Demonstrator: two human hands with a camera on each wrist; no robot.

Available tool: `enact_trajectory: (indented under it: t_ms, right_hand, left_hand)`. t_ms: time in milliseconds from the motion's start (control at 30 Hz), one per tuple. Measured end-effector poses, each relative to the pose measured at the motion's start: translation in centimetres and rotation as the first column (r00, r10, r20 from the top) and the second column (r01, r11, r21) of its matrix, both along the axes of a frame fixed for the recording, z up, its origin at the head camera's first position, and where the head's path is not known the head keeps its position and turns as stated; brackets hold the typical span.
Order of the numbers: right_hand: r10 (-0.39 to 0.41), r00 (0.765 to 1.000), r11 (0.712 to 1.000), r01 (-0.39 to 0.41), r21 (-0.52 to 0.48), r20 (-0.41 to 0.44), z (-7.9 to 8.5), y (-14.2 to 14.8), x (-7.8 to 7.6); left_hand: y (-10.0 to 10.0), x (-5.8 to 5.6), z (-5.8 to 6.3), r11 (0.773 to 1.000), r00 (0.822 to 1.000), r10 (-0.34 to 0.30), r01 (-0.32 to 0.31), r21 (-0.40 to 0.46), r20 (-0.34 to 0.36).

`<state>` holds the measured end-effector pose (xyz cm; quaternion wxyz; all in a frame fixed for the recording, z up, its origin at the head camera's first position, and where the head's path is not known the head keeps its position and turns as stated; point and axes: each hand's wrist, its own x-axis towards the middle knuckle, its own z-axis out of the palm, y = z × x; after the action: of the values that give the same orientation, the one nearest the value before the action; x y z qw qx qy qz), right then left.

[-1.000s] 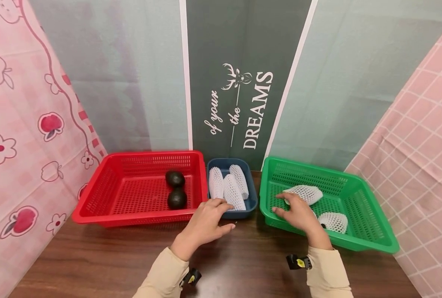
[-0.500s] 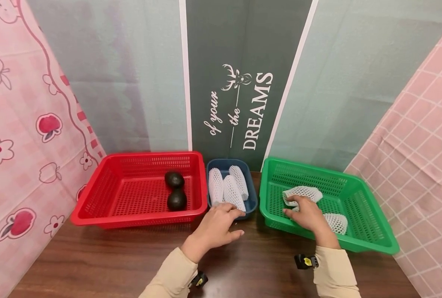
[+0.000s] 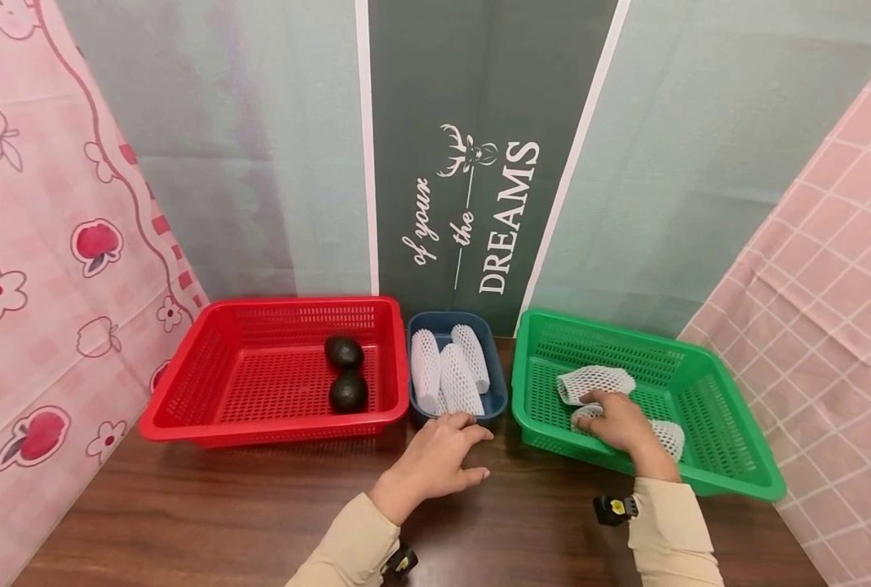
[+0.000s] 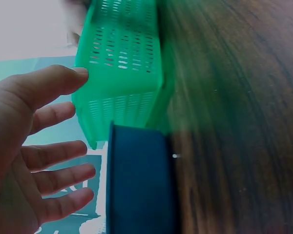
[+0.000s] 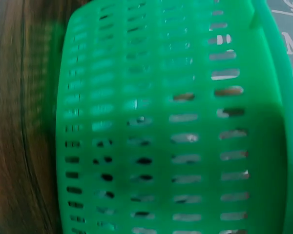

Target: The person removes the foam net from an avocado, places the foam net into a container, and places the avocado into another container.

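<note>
My left hand hovers at the front rim of the small blue bin, fingers spread and holding nothing; the left wrist view shows its palm bare. Several white foam net sleeves lie in that bin. My right hand reaches over the front wall of the green basket. Its thumb and fingers lie over a net-covered piece there; whether they grip it is hidden. Another net-covered piece lies behind the hand, and a third is partly covered by it.
A red basket stands at the left with two dark avocados at its right end. The brown wooden table extends in front. Printed cloths hang behind and at both sides, including a pink one.
My right hand has shifted right and come down onto the front net-covered piece. My left hand has moved right and a little toward me, away from the sleeves. The avocados stay put.
</note>
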<state>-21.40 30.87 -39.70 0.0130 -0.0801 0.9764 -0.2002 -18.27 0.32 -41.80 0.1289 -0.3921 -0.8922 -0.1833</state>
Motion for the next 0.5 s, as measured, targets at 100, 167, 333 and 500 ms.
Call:
enact_trajectory:
  t_ms: [100, 167, 333, 500]
  right_hand:
    - [0.011, 0.999, 1.000, -0.011, -0.013, 0.037, -0.1, 0.3, -0.1]
    - [0.018, 0.997, 1.000, -0.017, -0.018, 0.070, -0.2, 0.3, -0.2]
    - [0.031, 0.989, 1.000, -0.031, 0.001, 0.147, -0.3, 0.1, -0.7]
    - [0.063, 0.981, 0.996, -0.075, 0.057, 0.182, -0.5, -0.1, -1.4]
  left_hand:
    - [0.2, 0.0, -0.5, 1.000, 1.000, 0.000, 0.000, -0.003, 0.003]
    - [0.4, 0.0, -0.8, 1.000, 1.000, 0.000, 0.000, -0.010, 0.012]
    - [0.5, 0.0, -1.4, 0.999, 0.998, 0.012, -0.010, -0.036, 0.066]
    - [0.3, -0.4, -2.1, 0.998, 0.992, 0.038, -0.033, -0.048, 0.116]
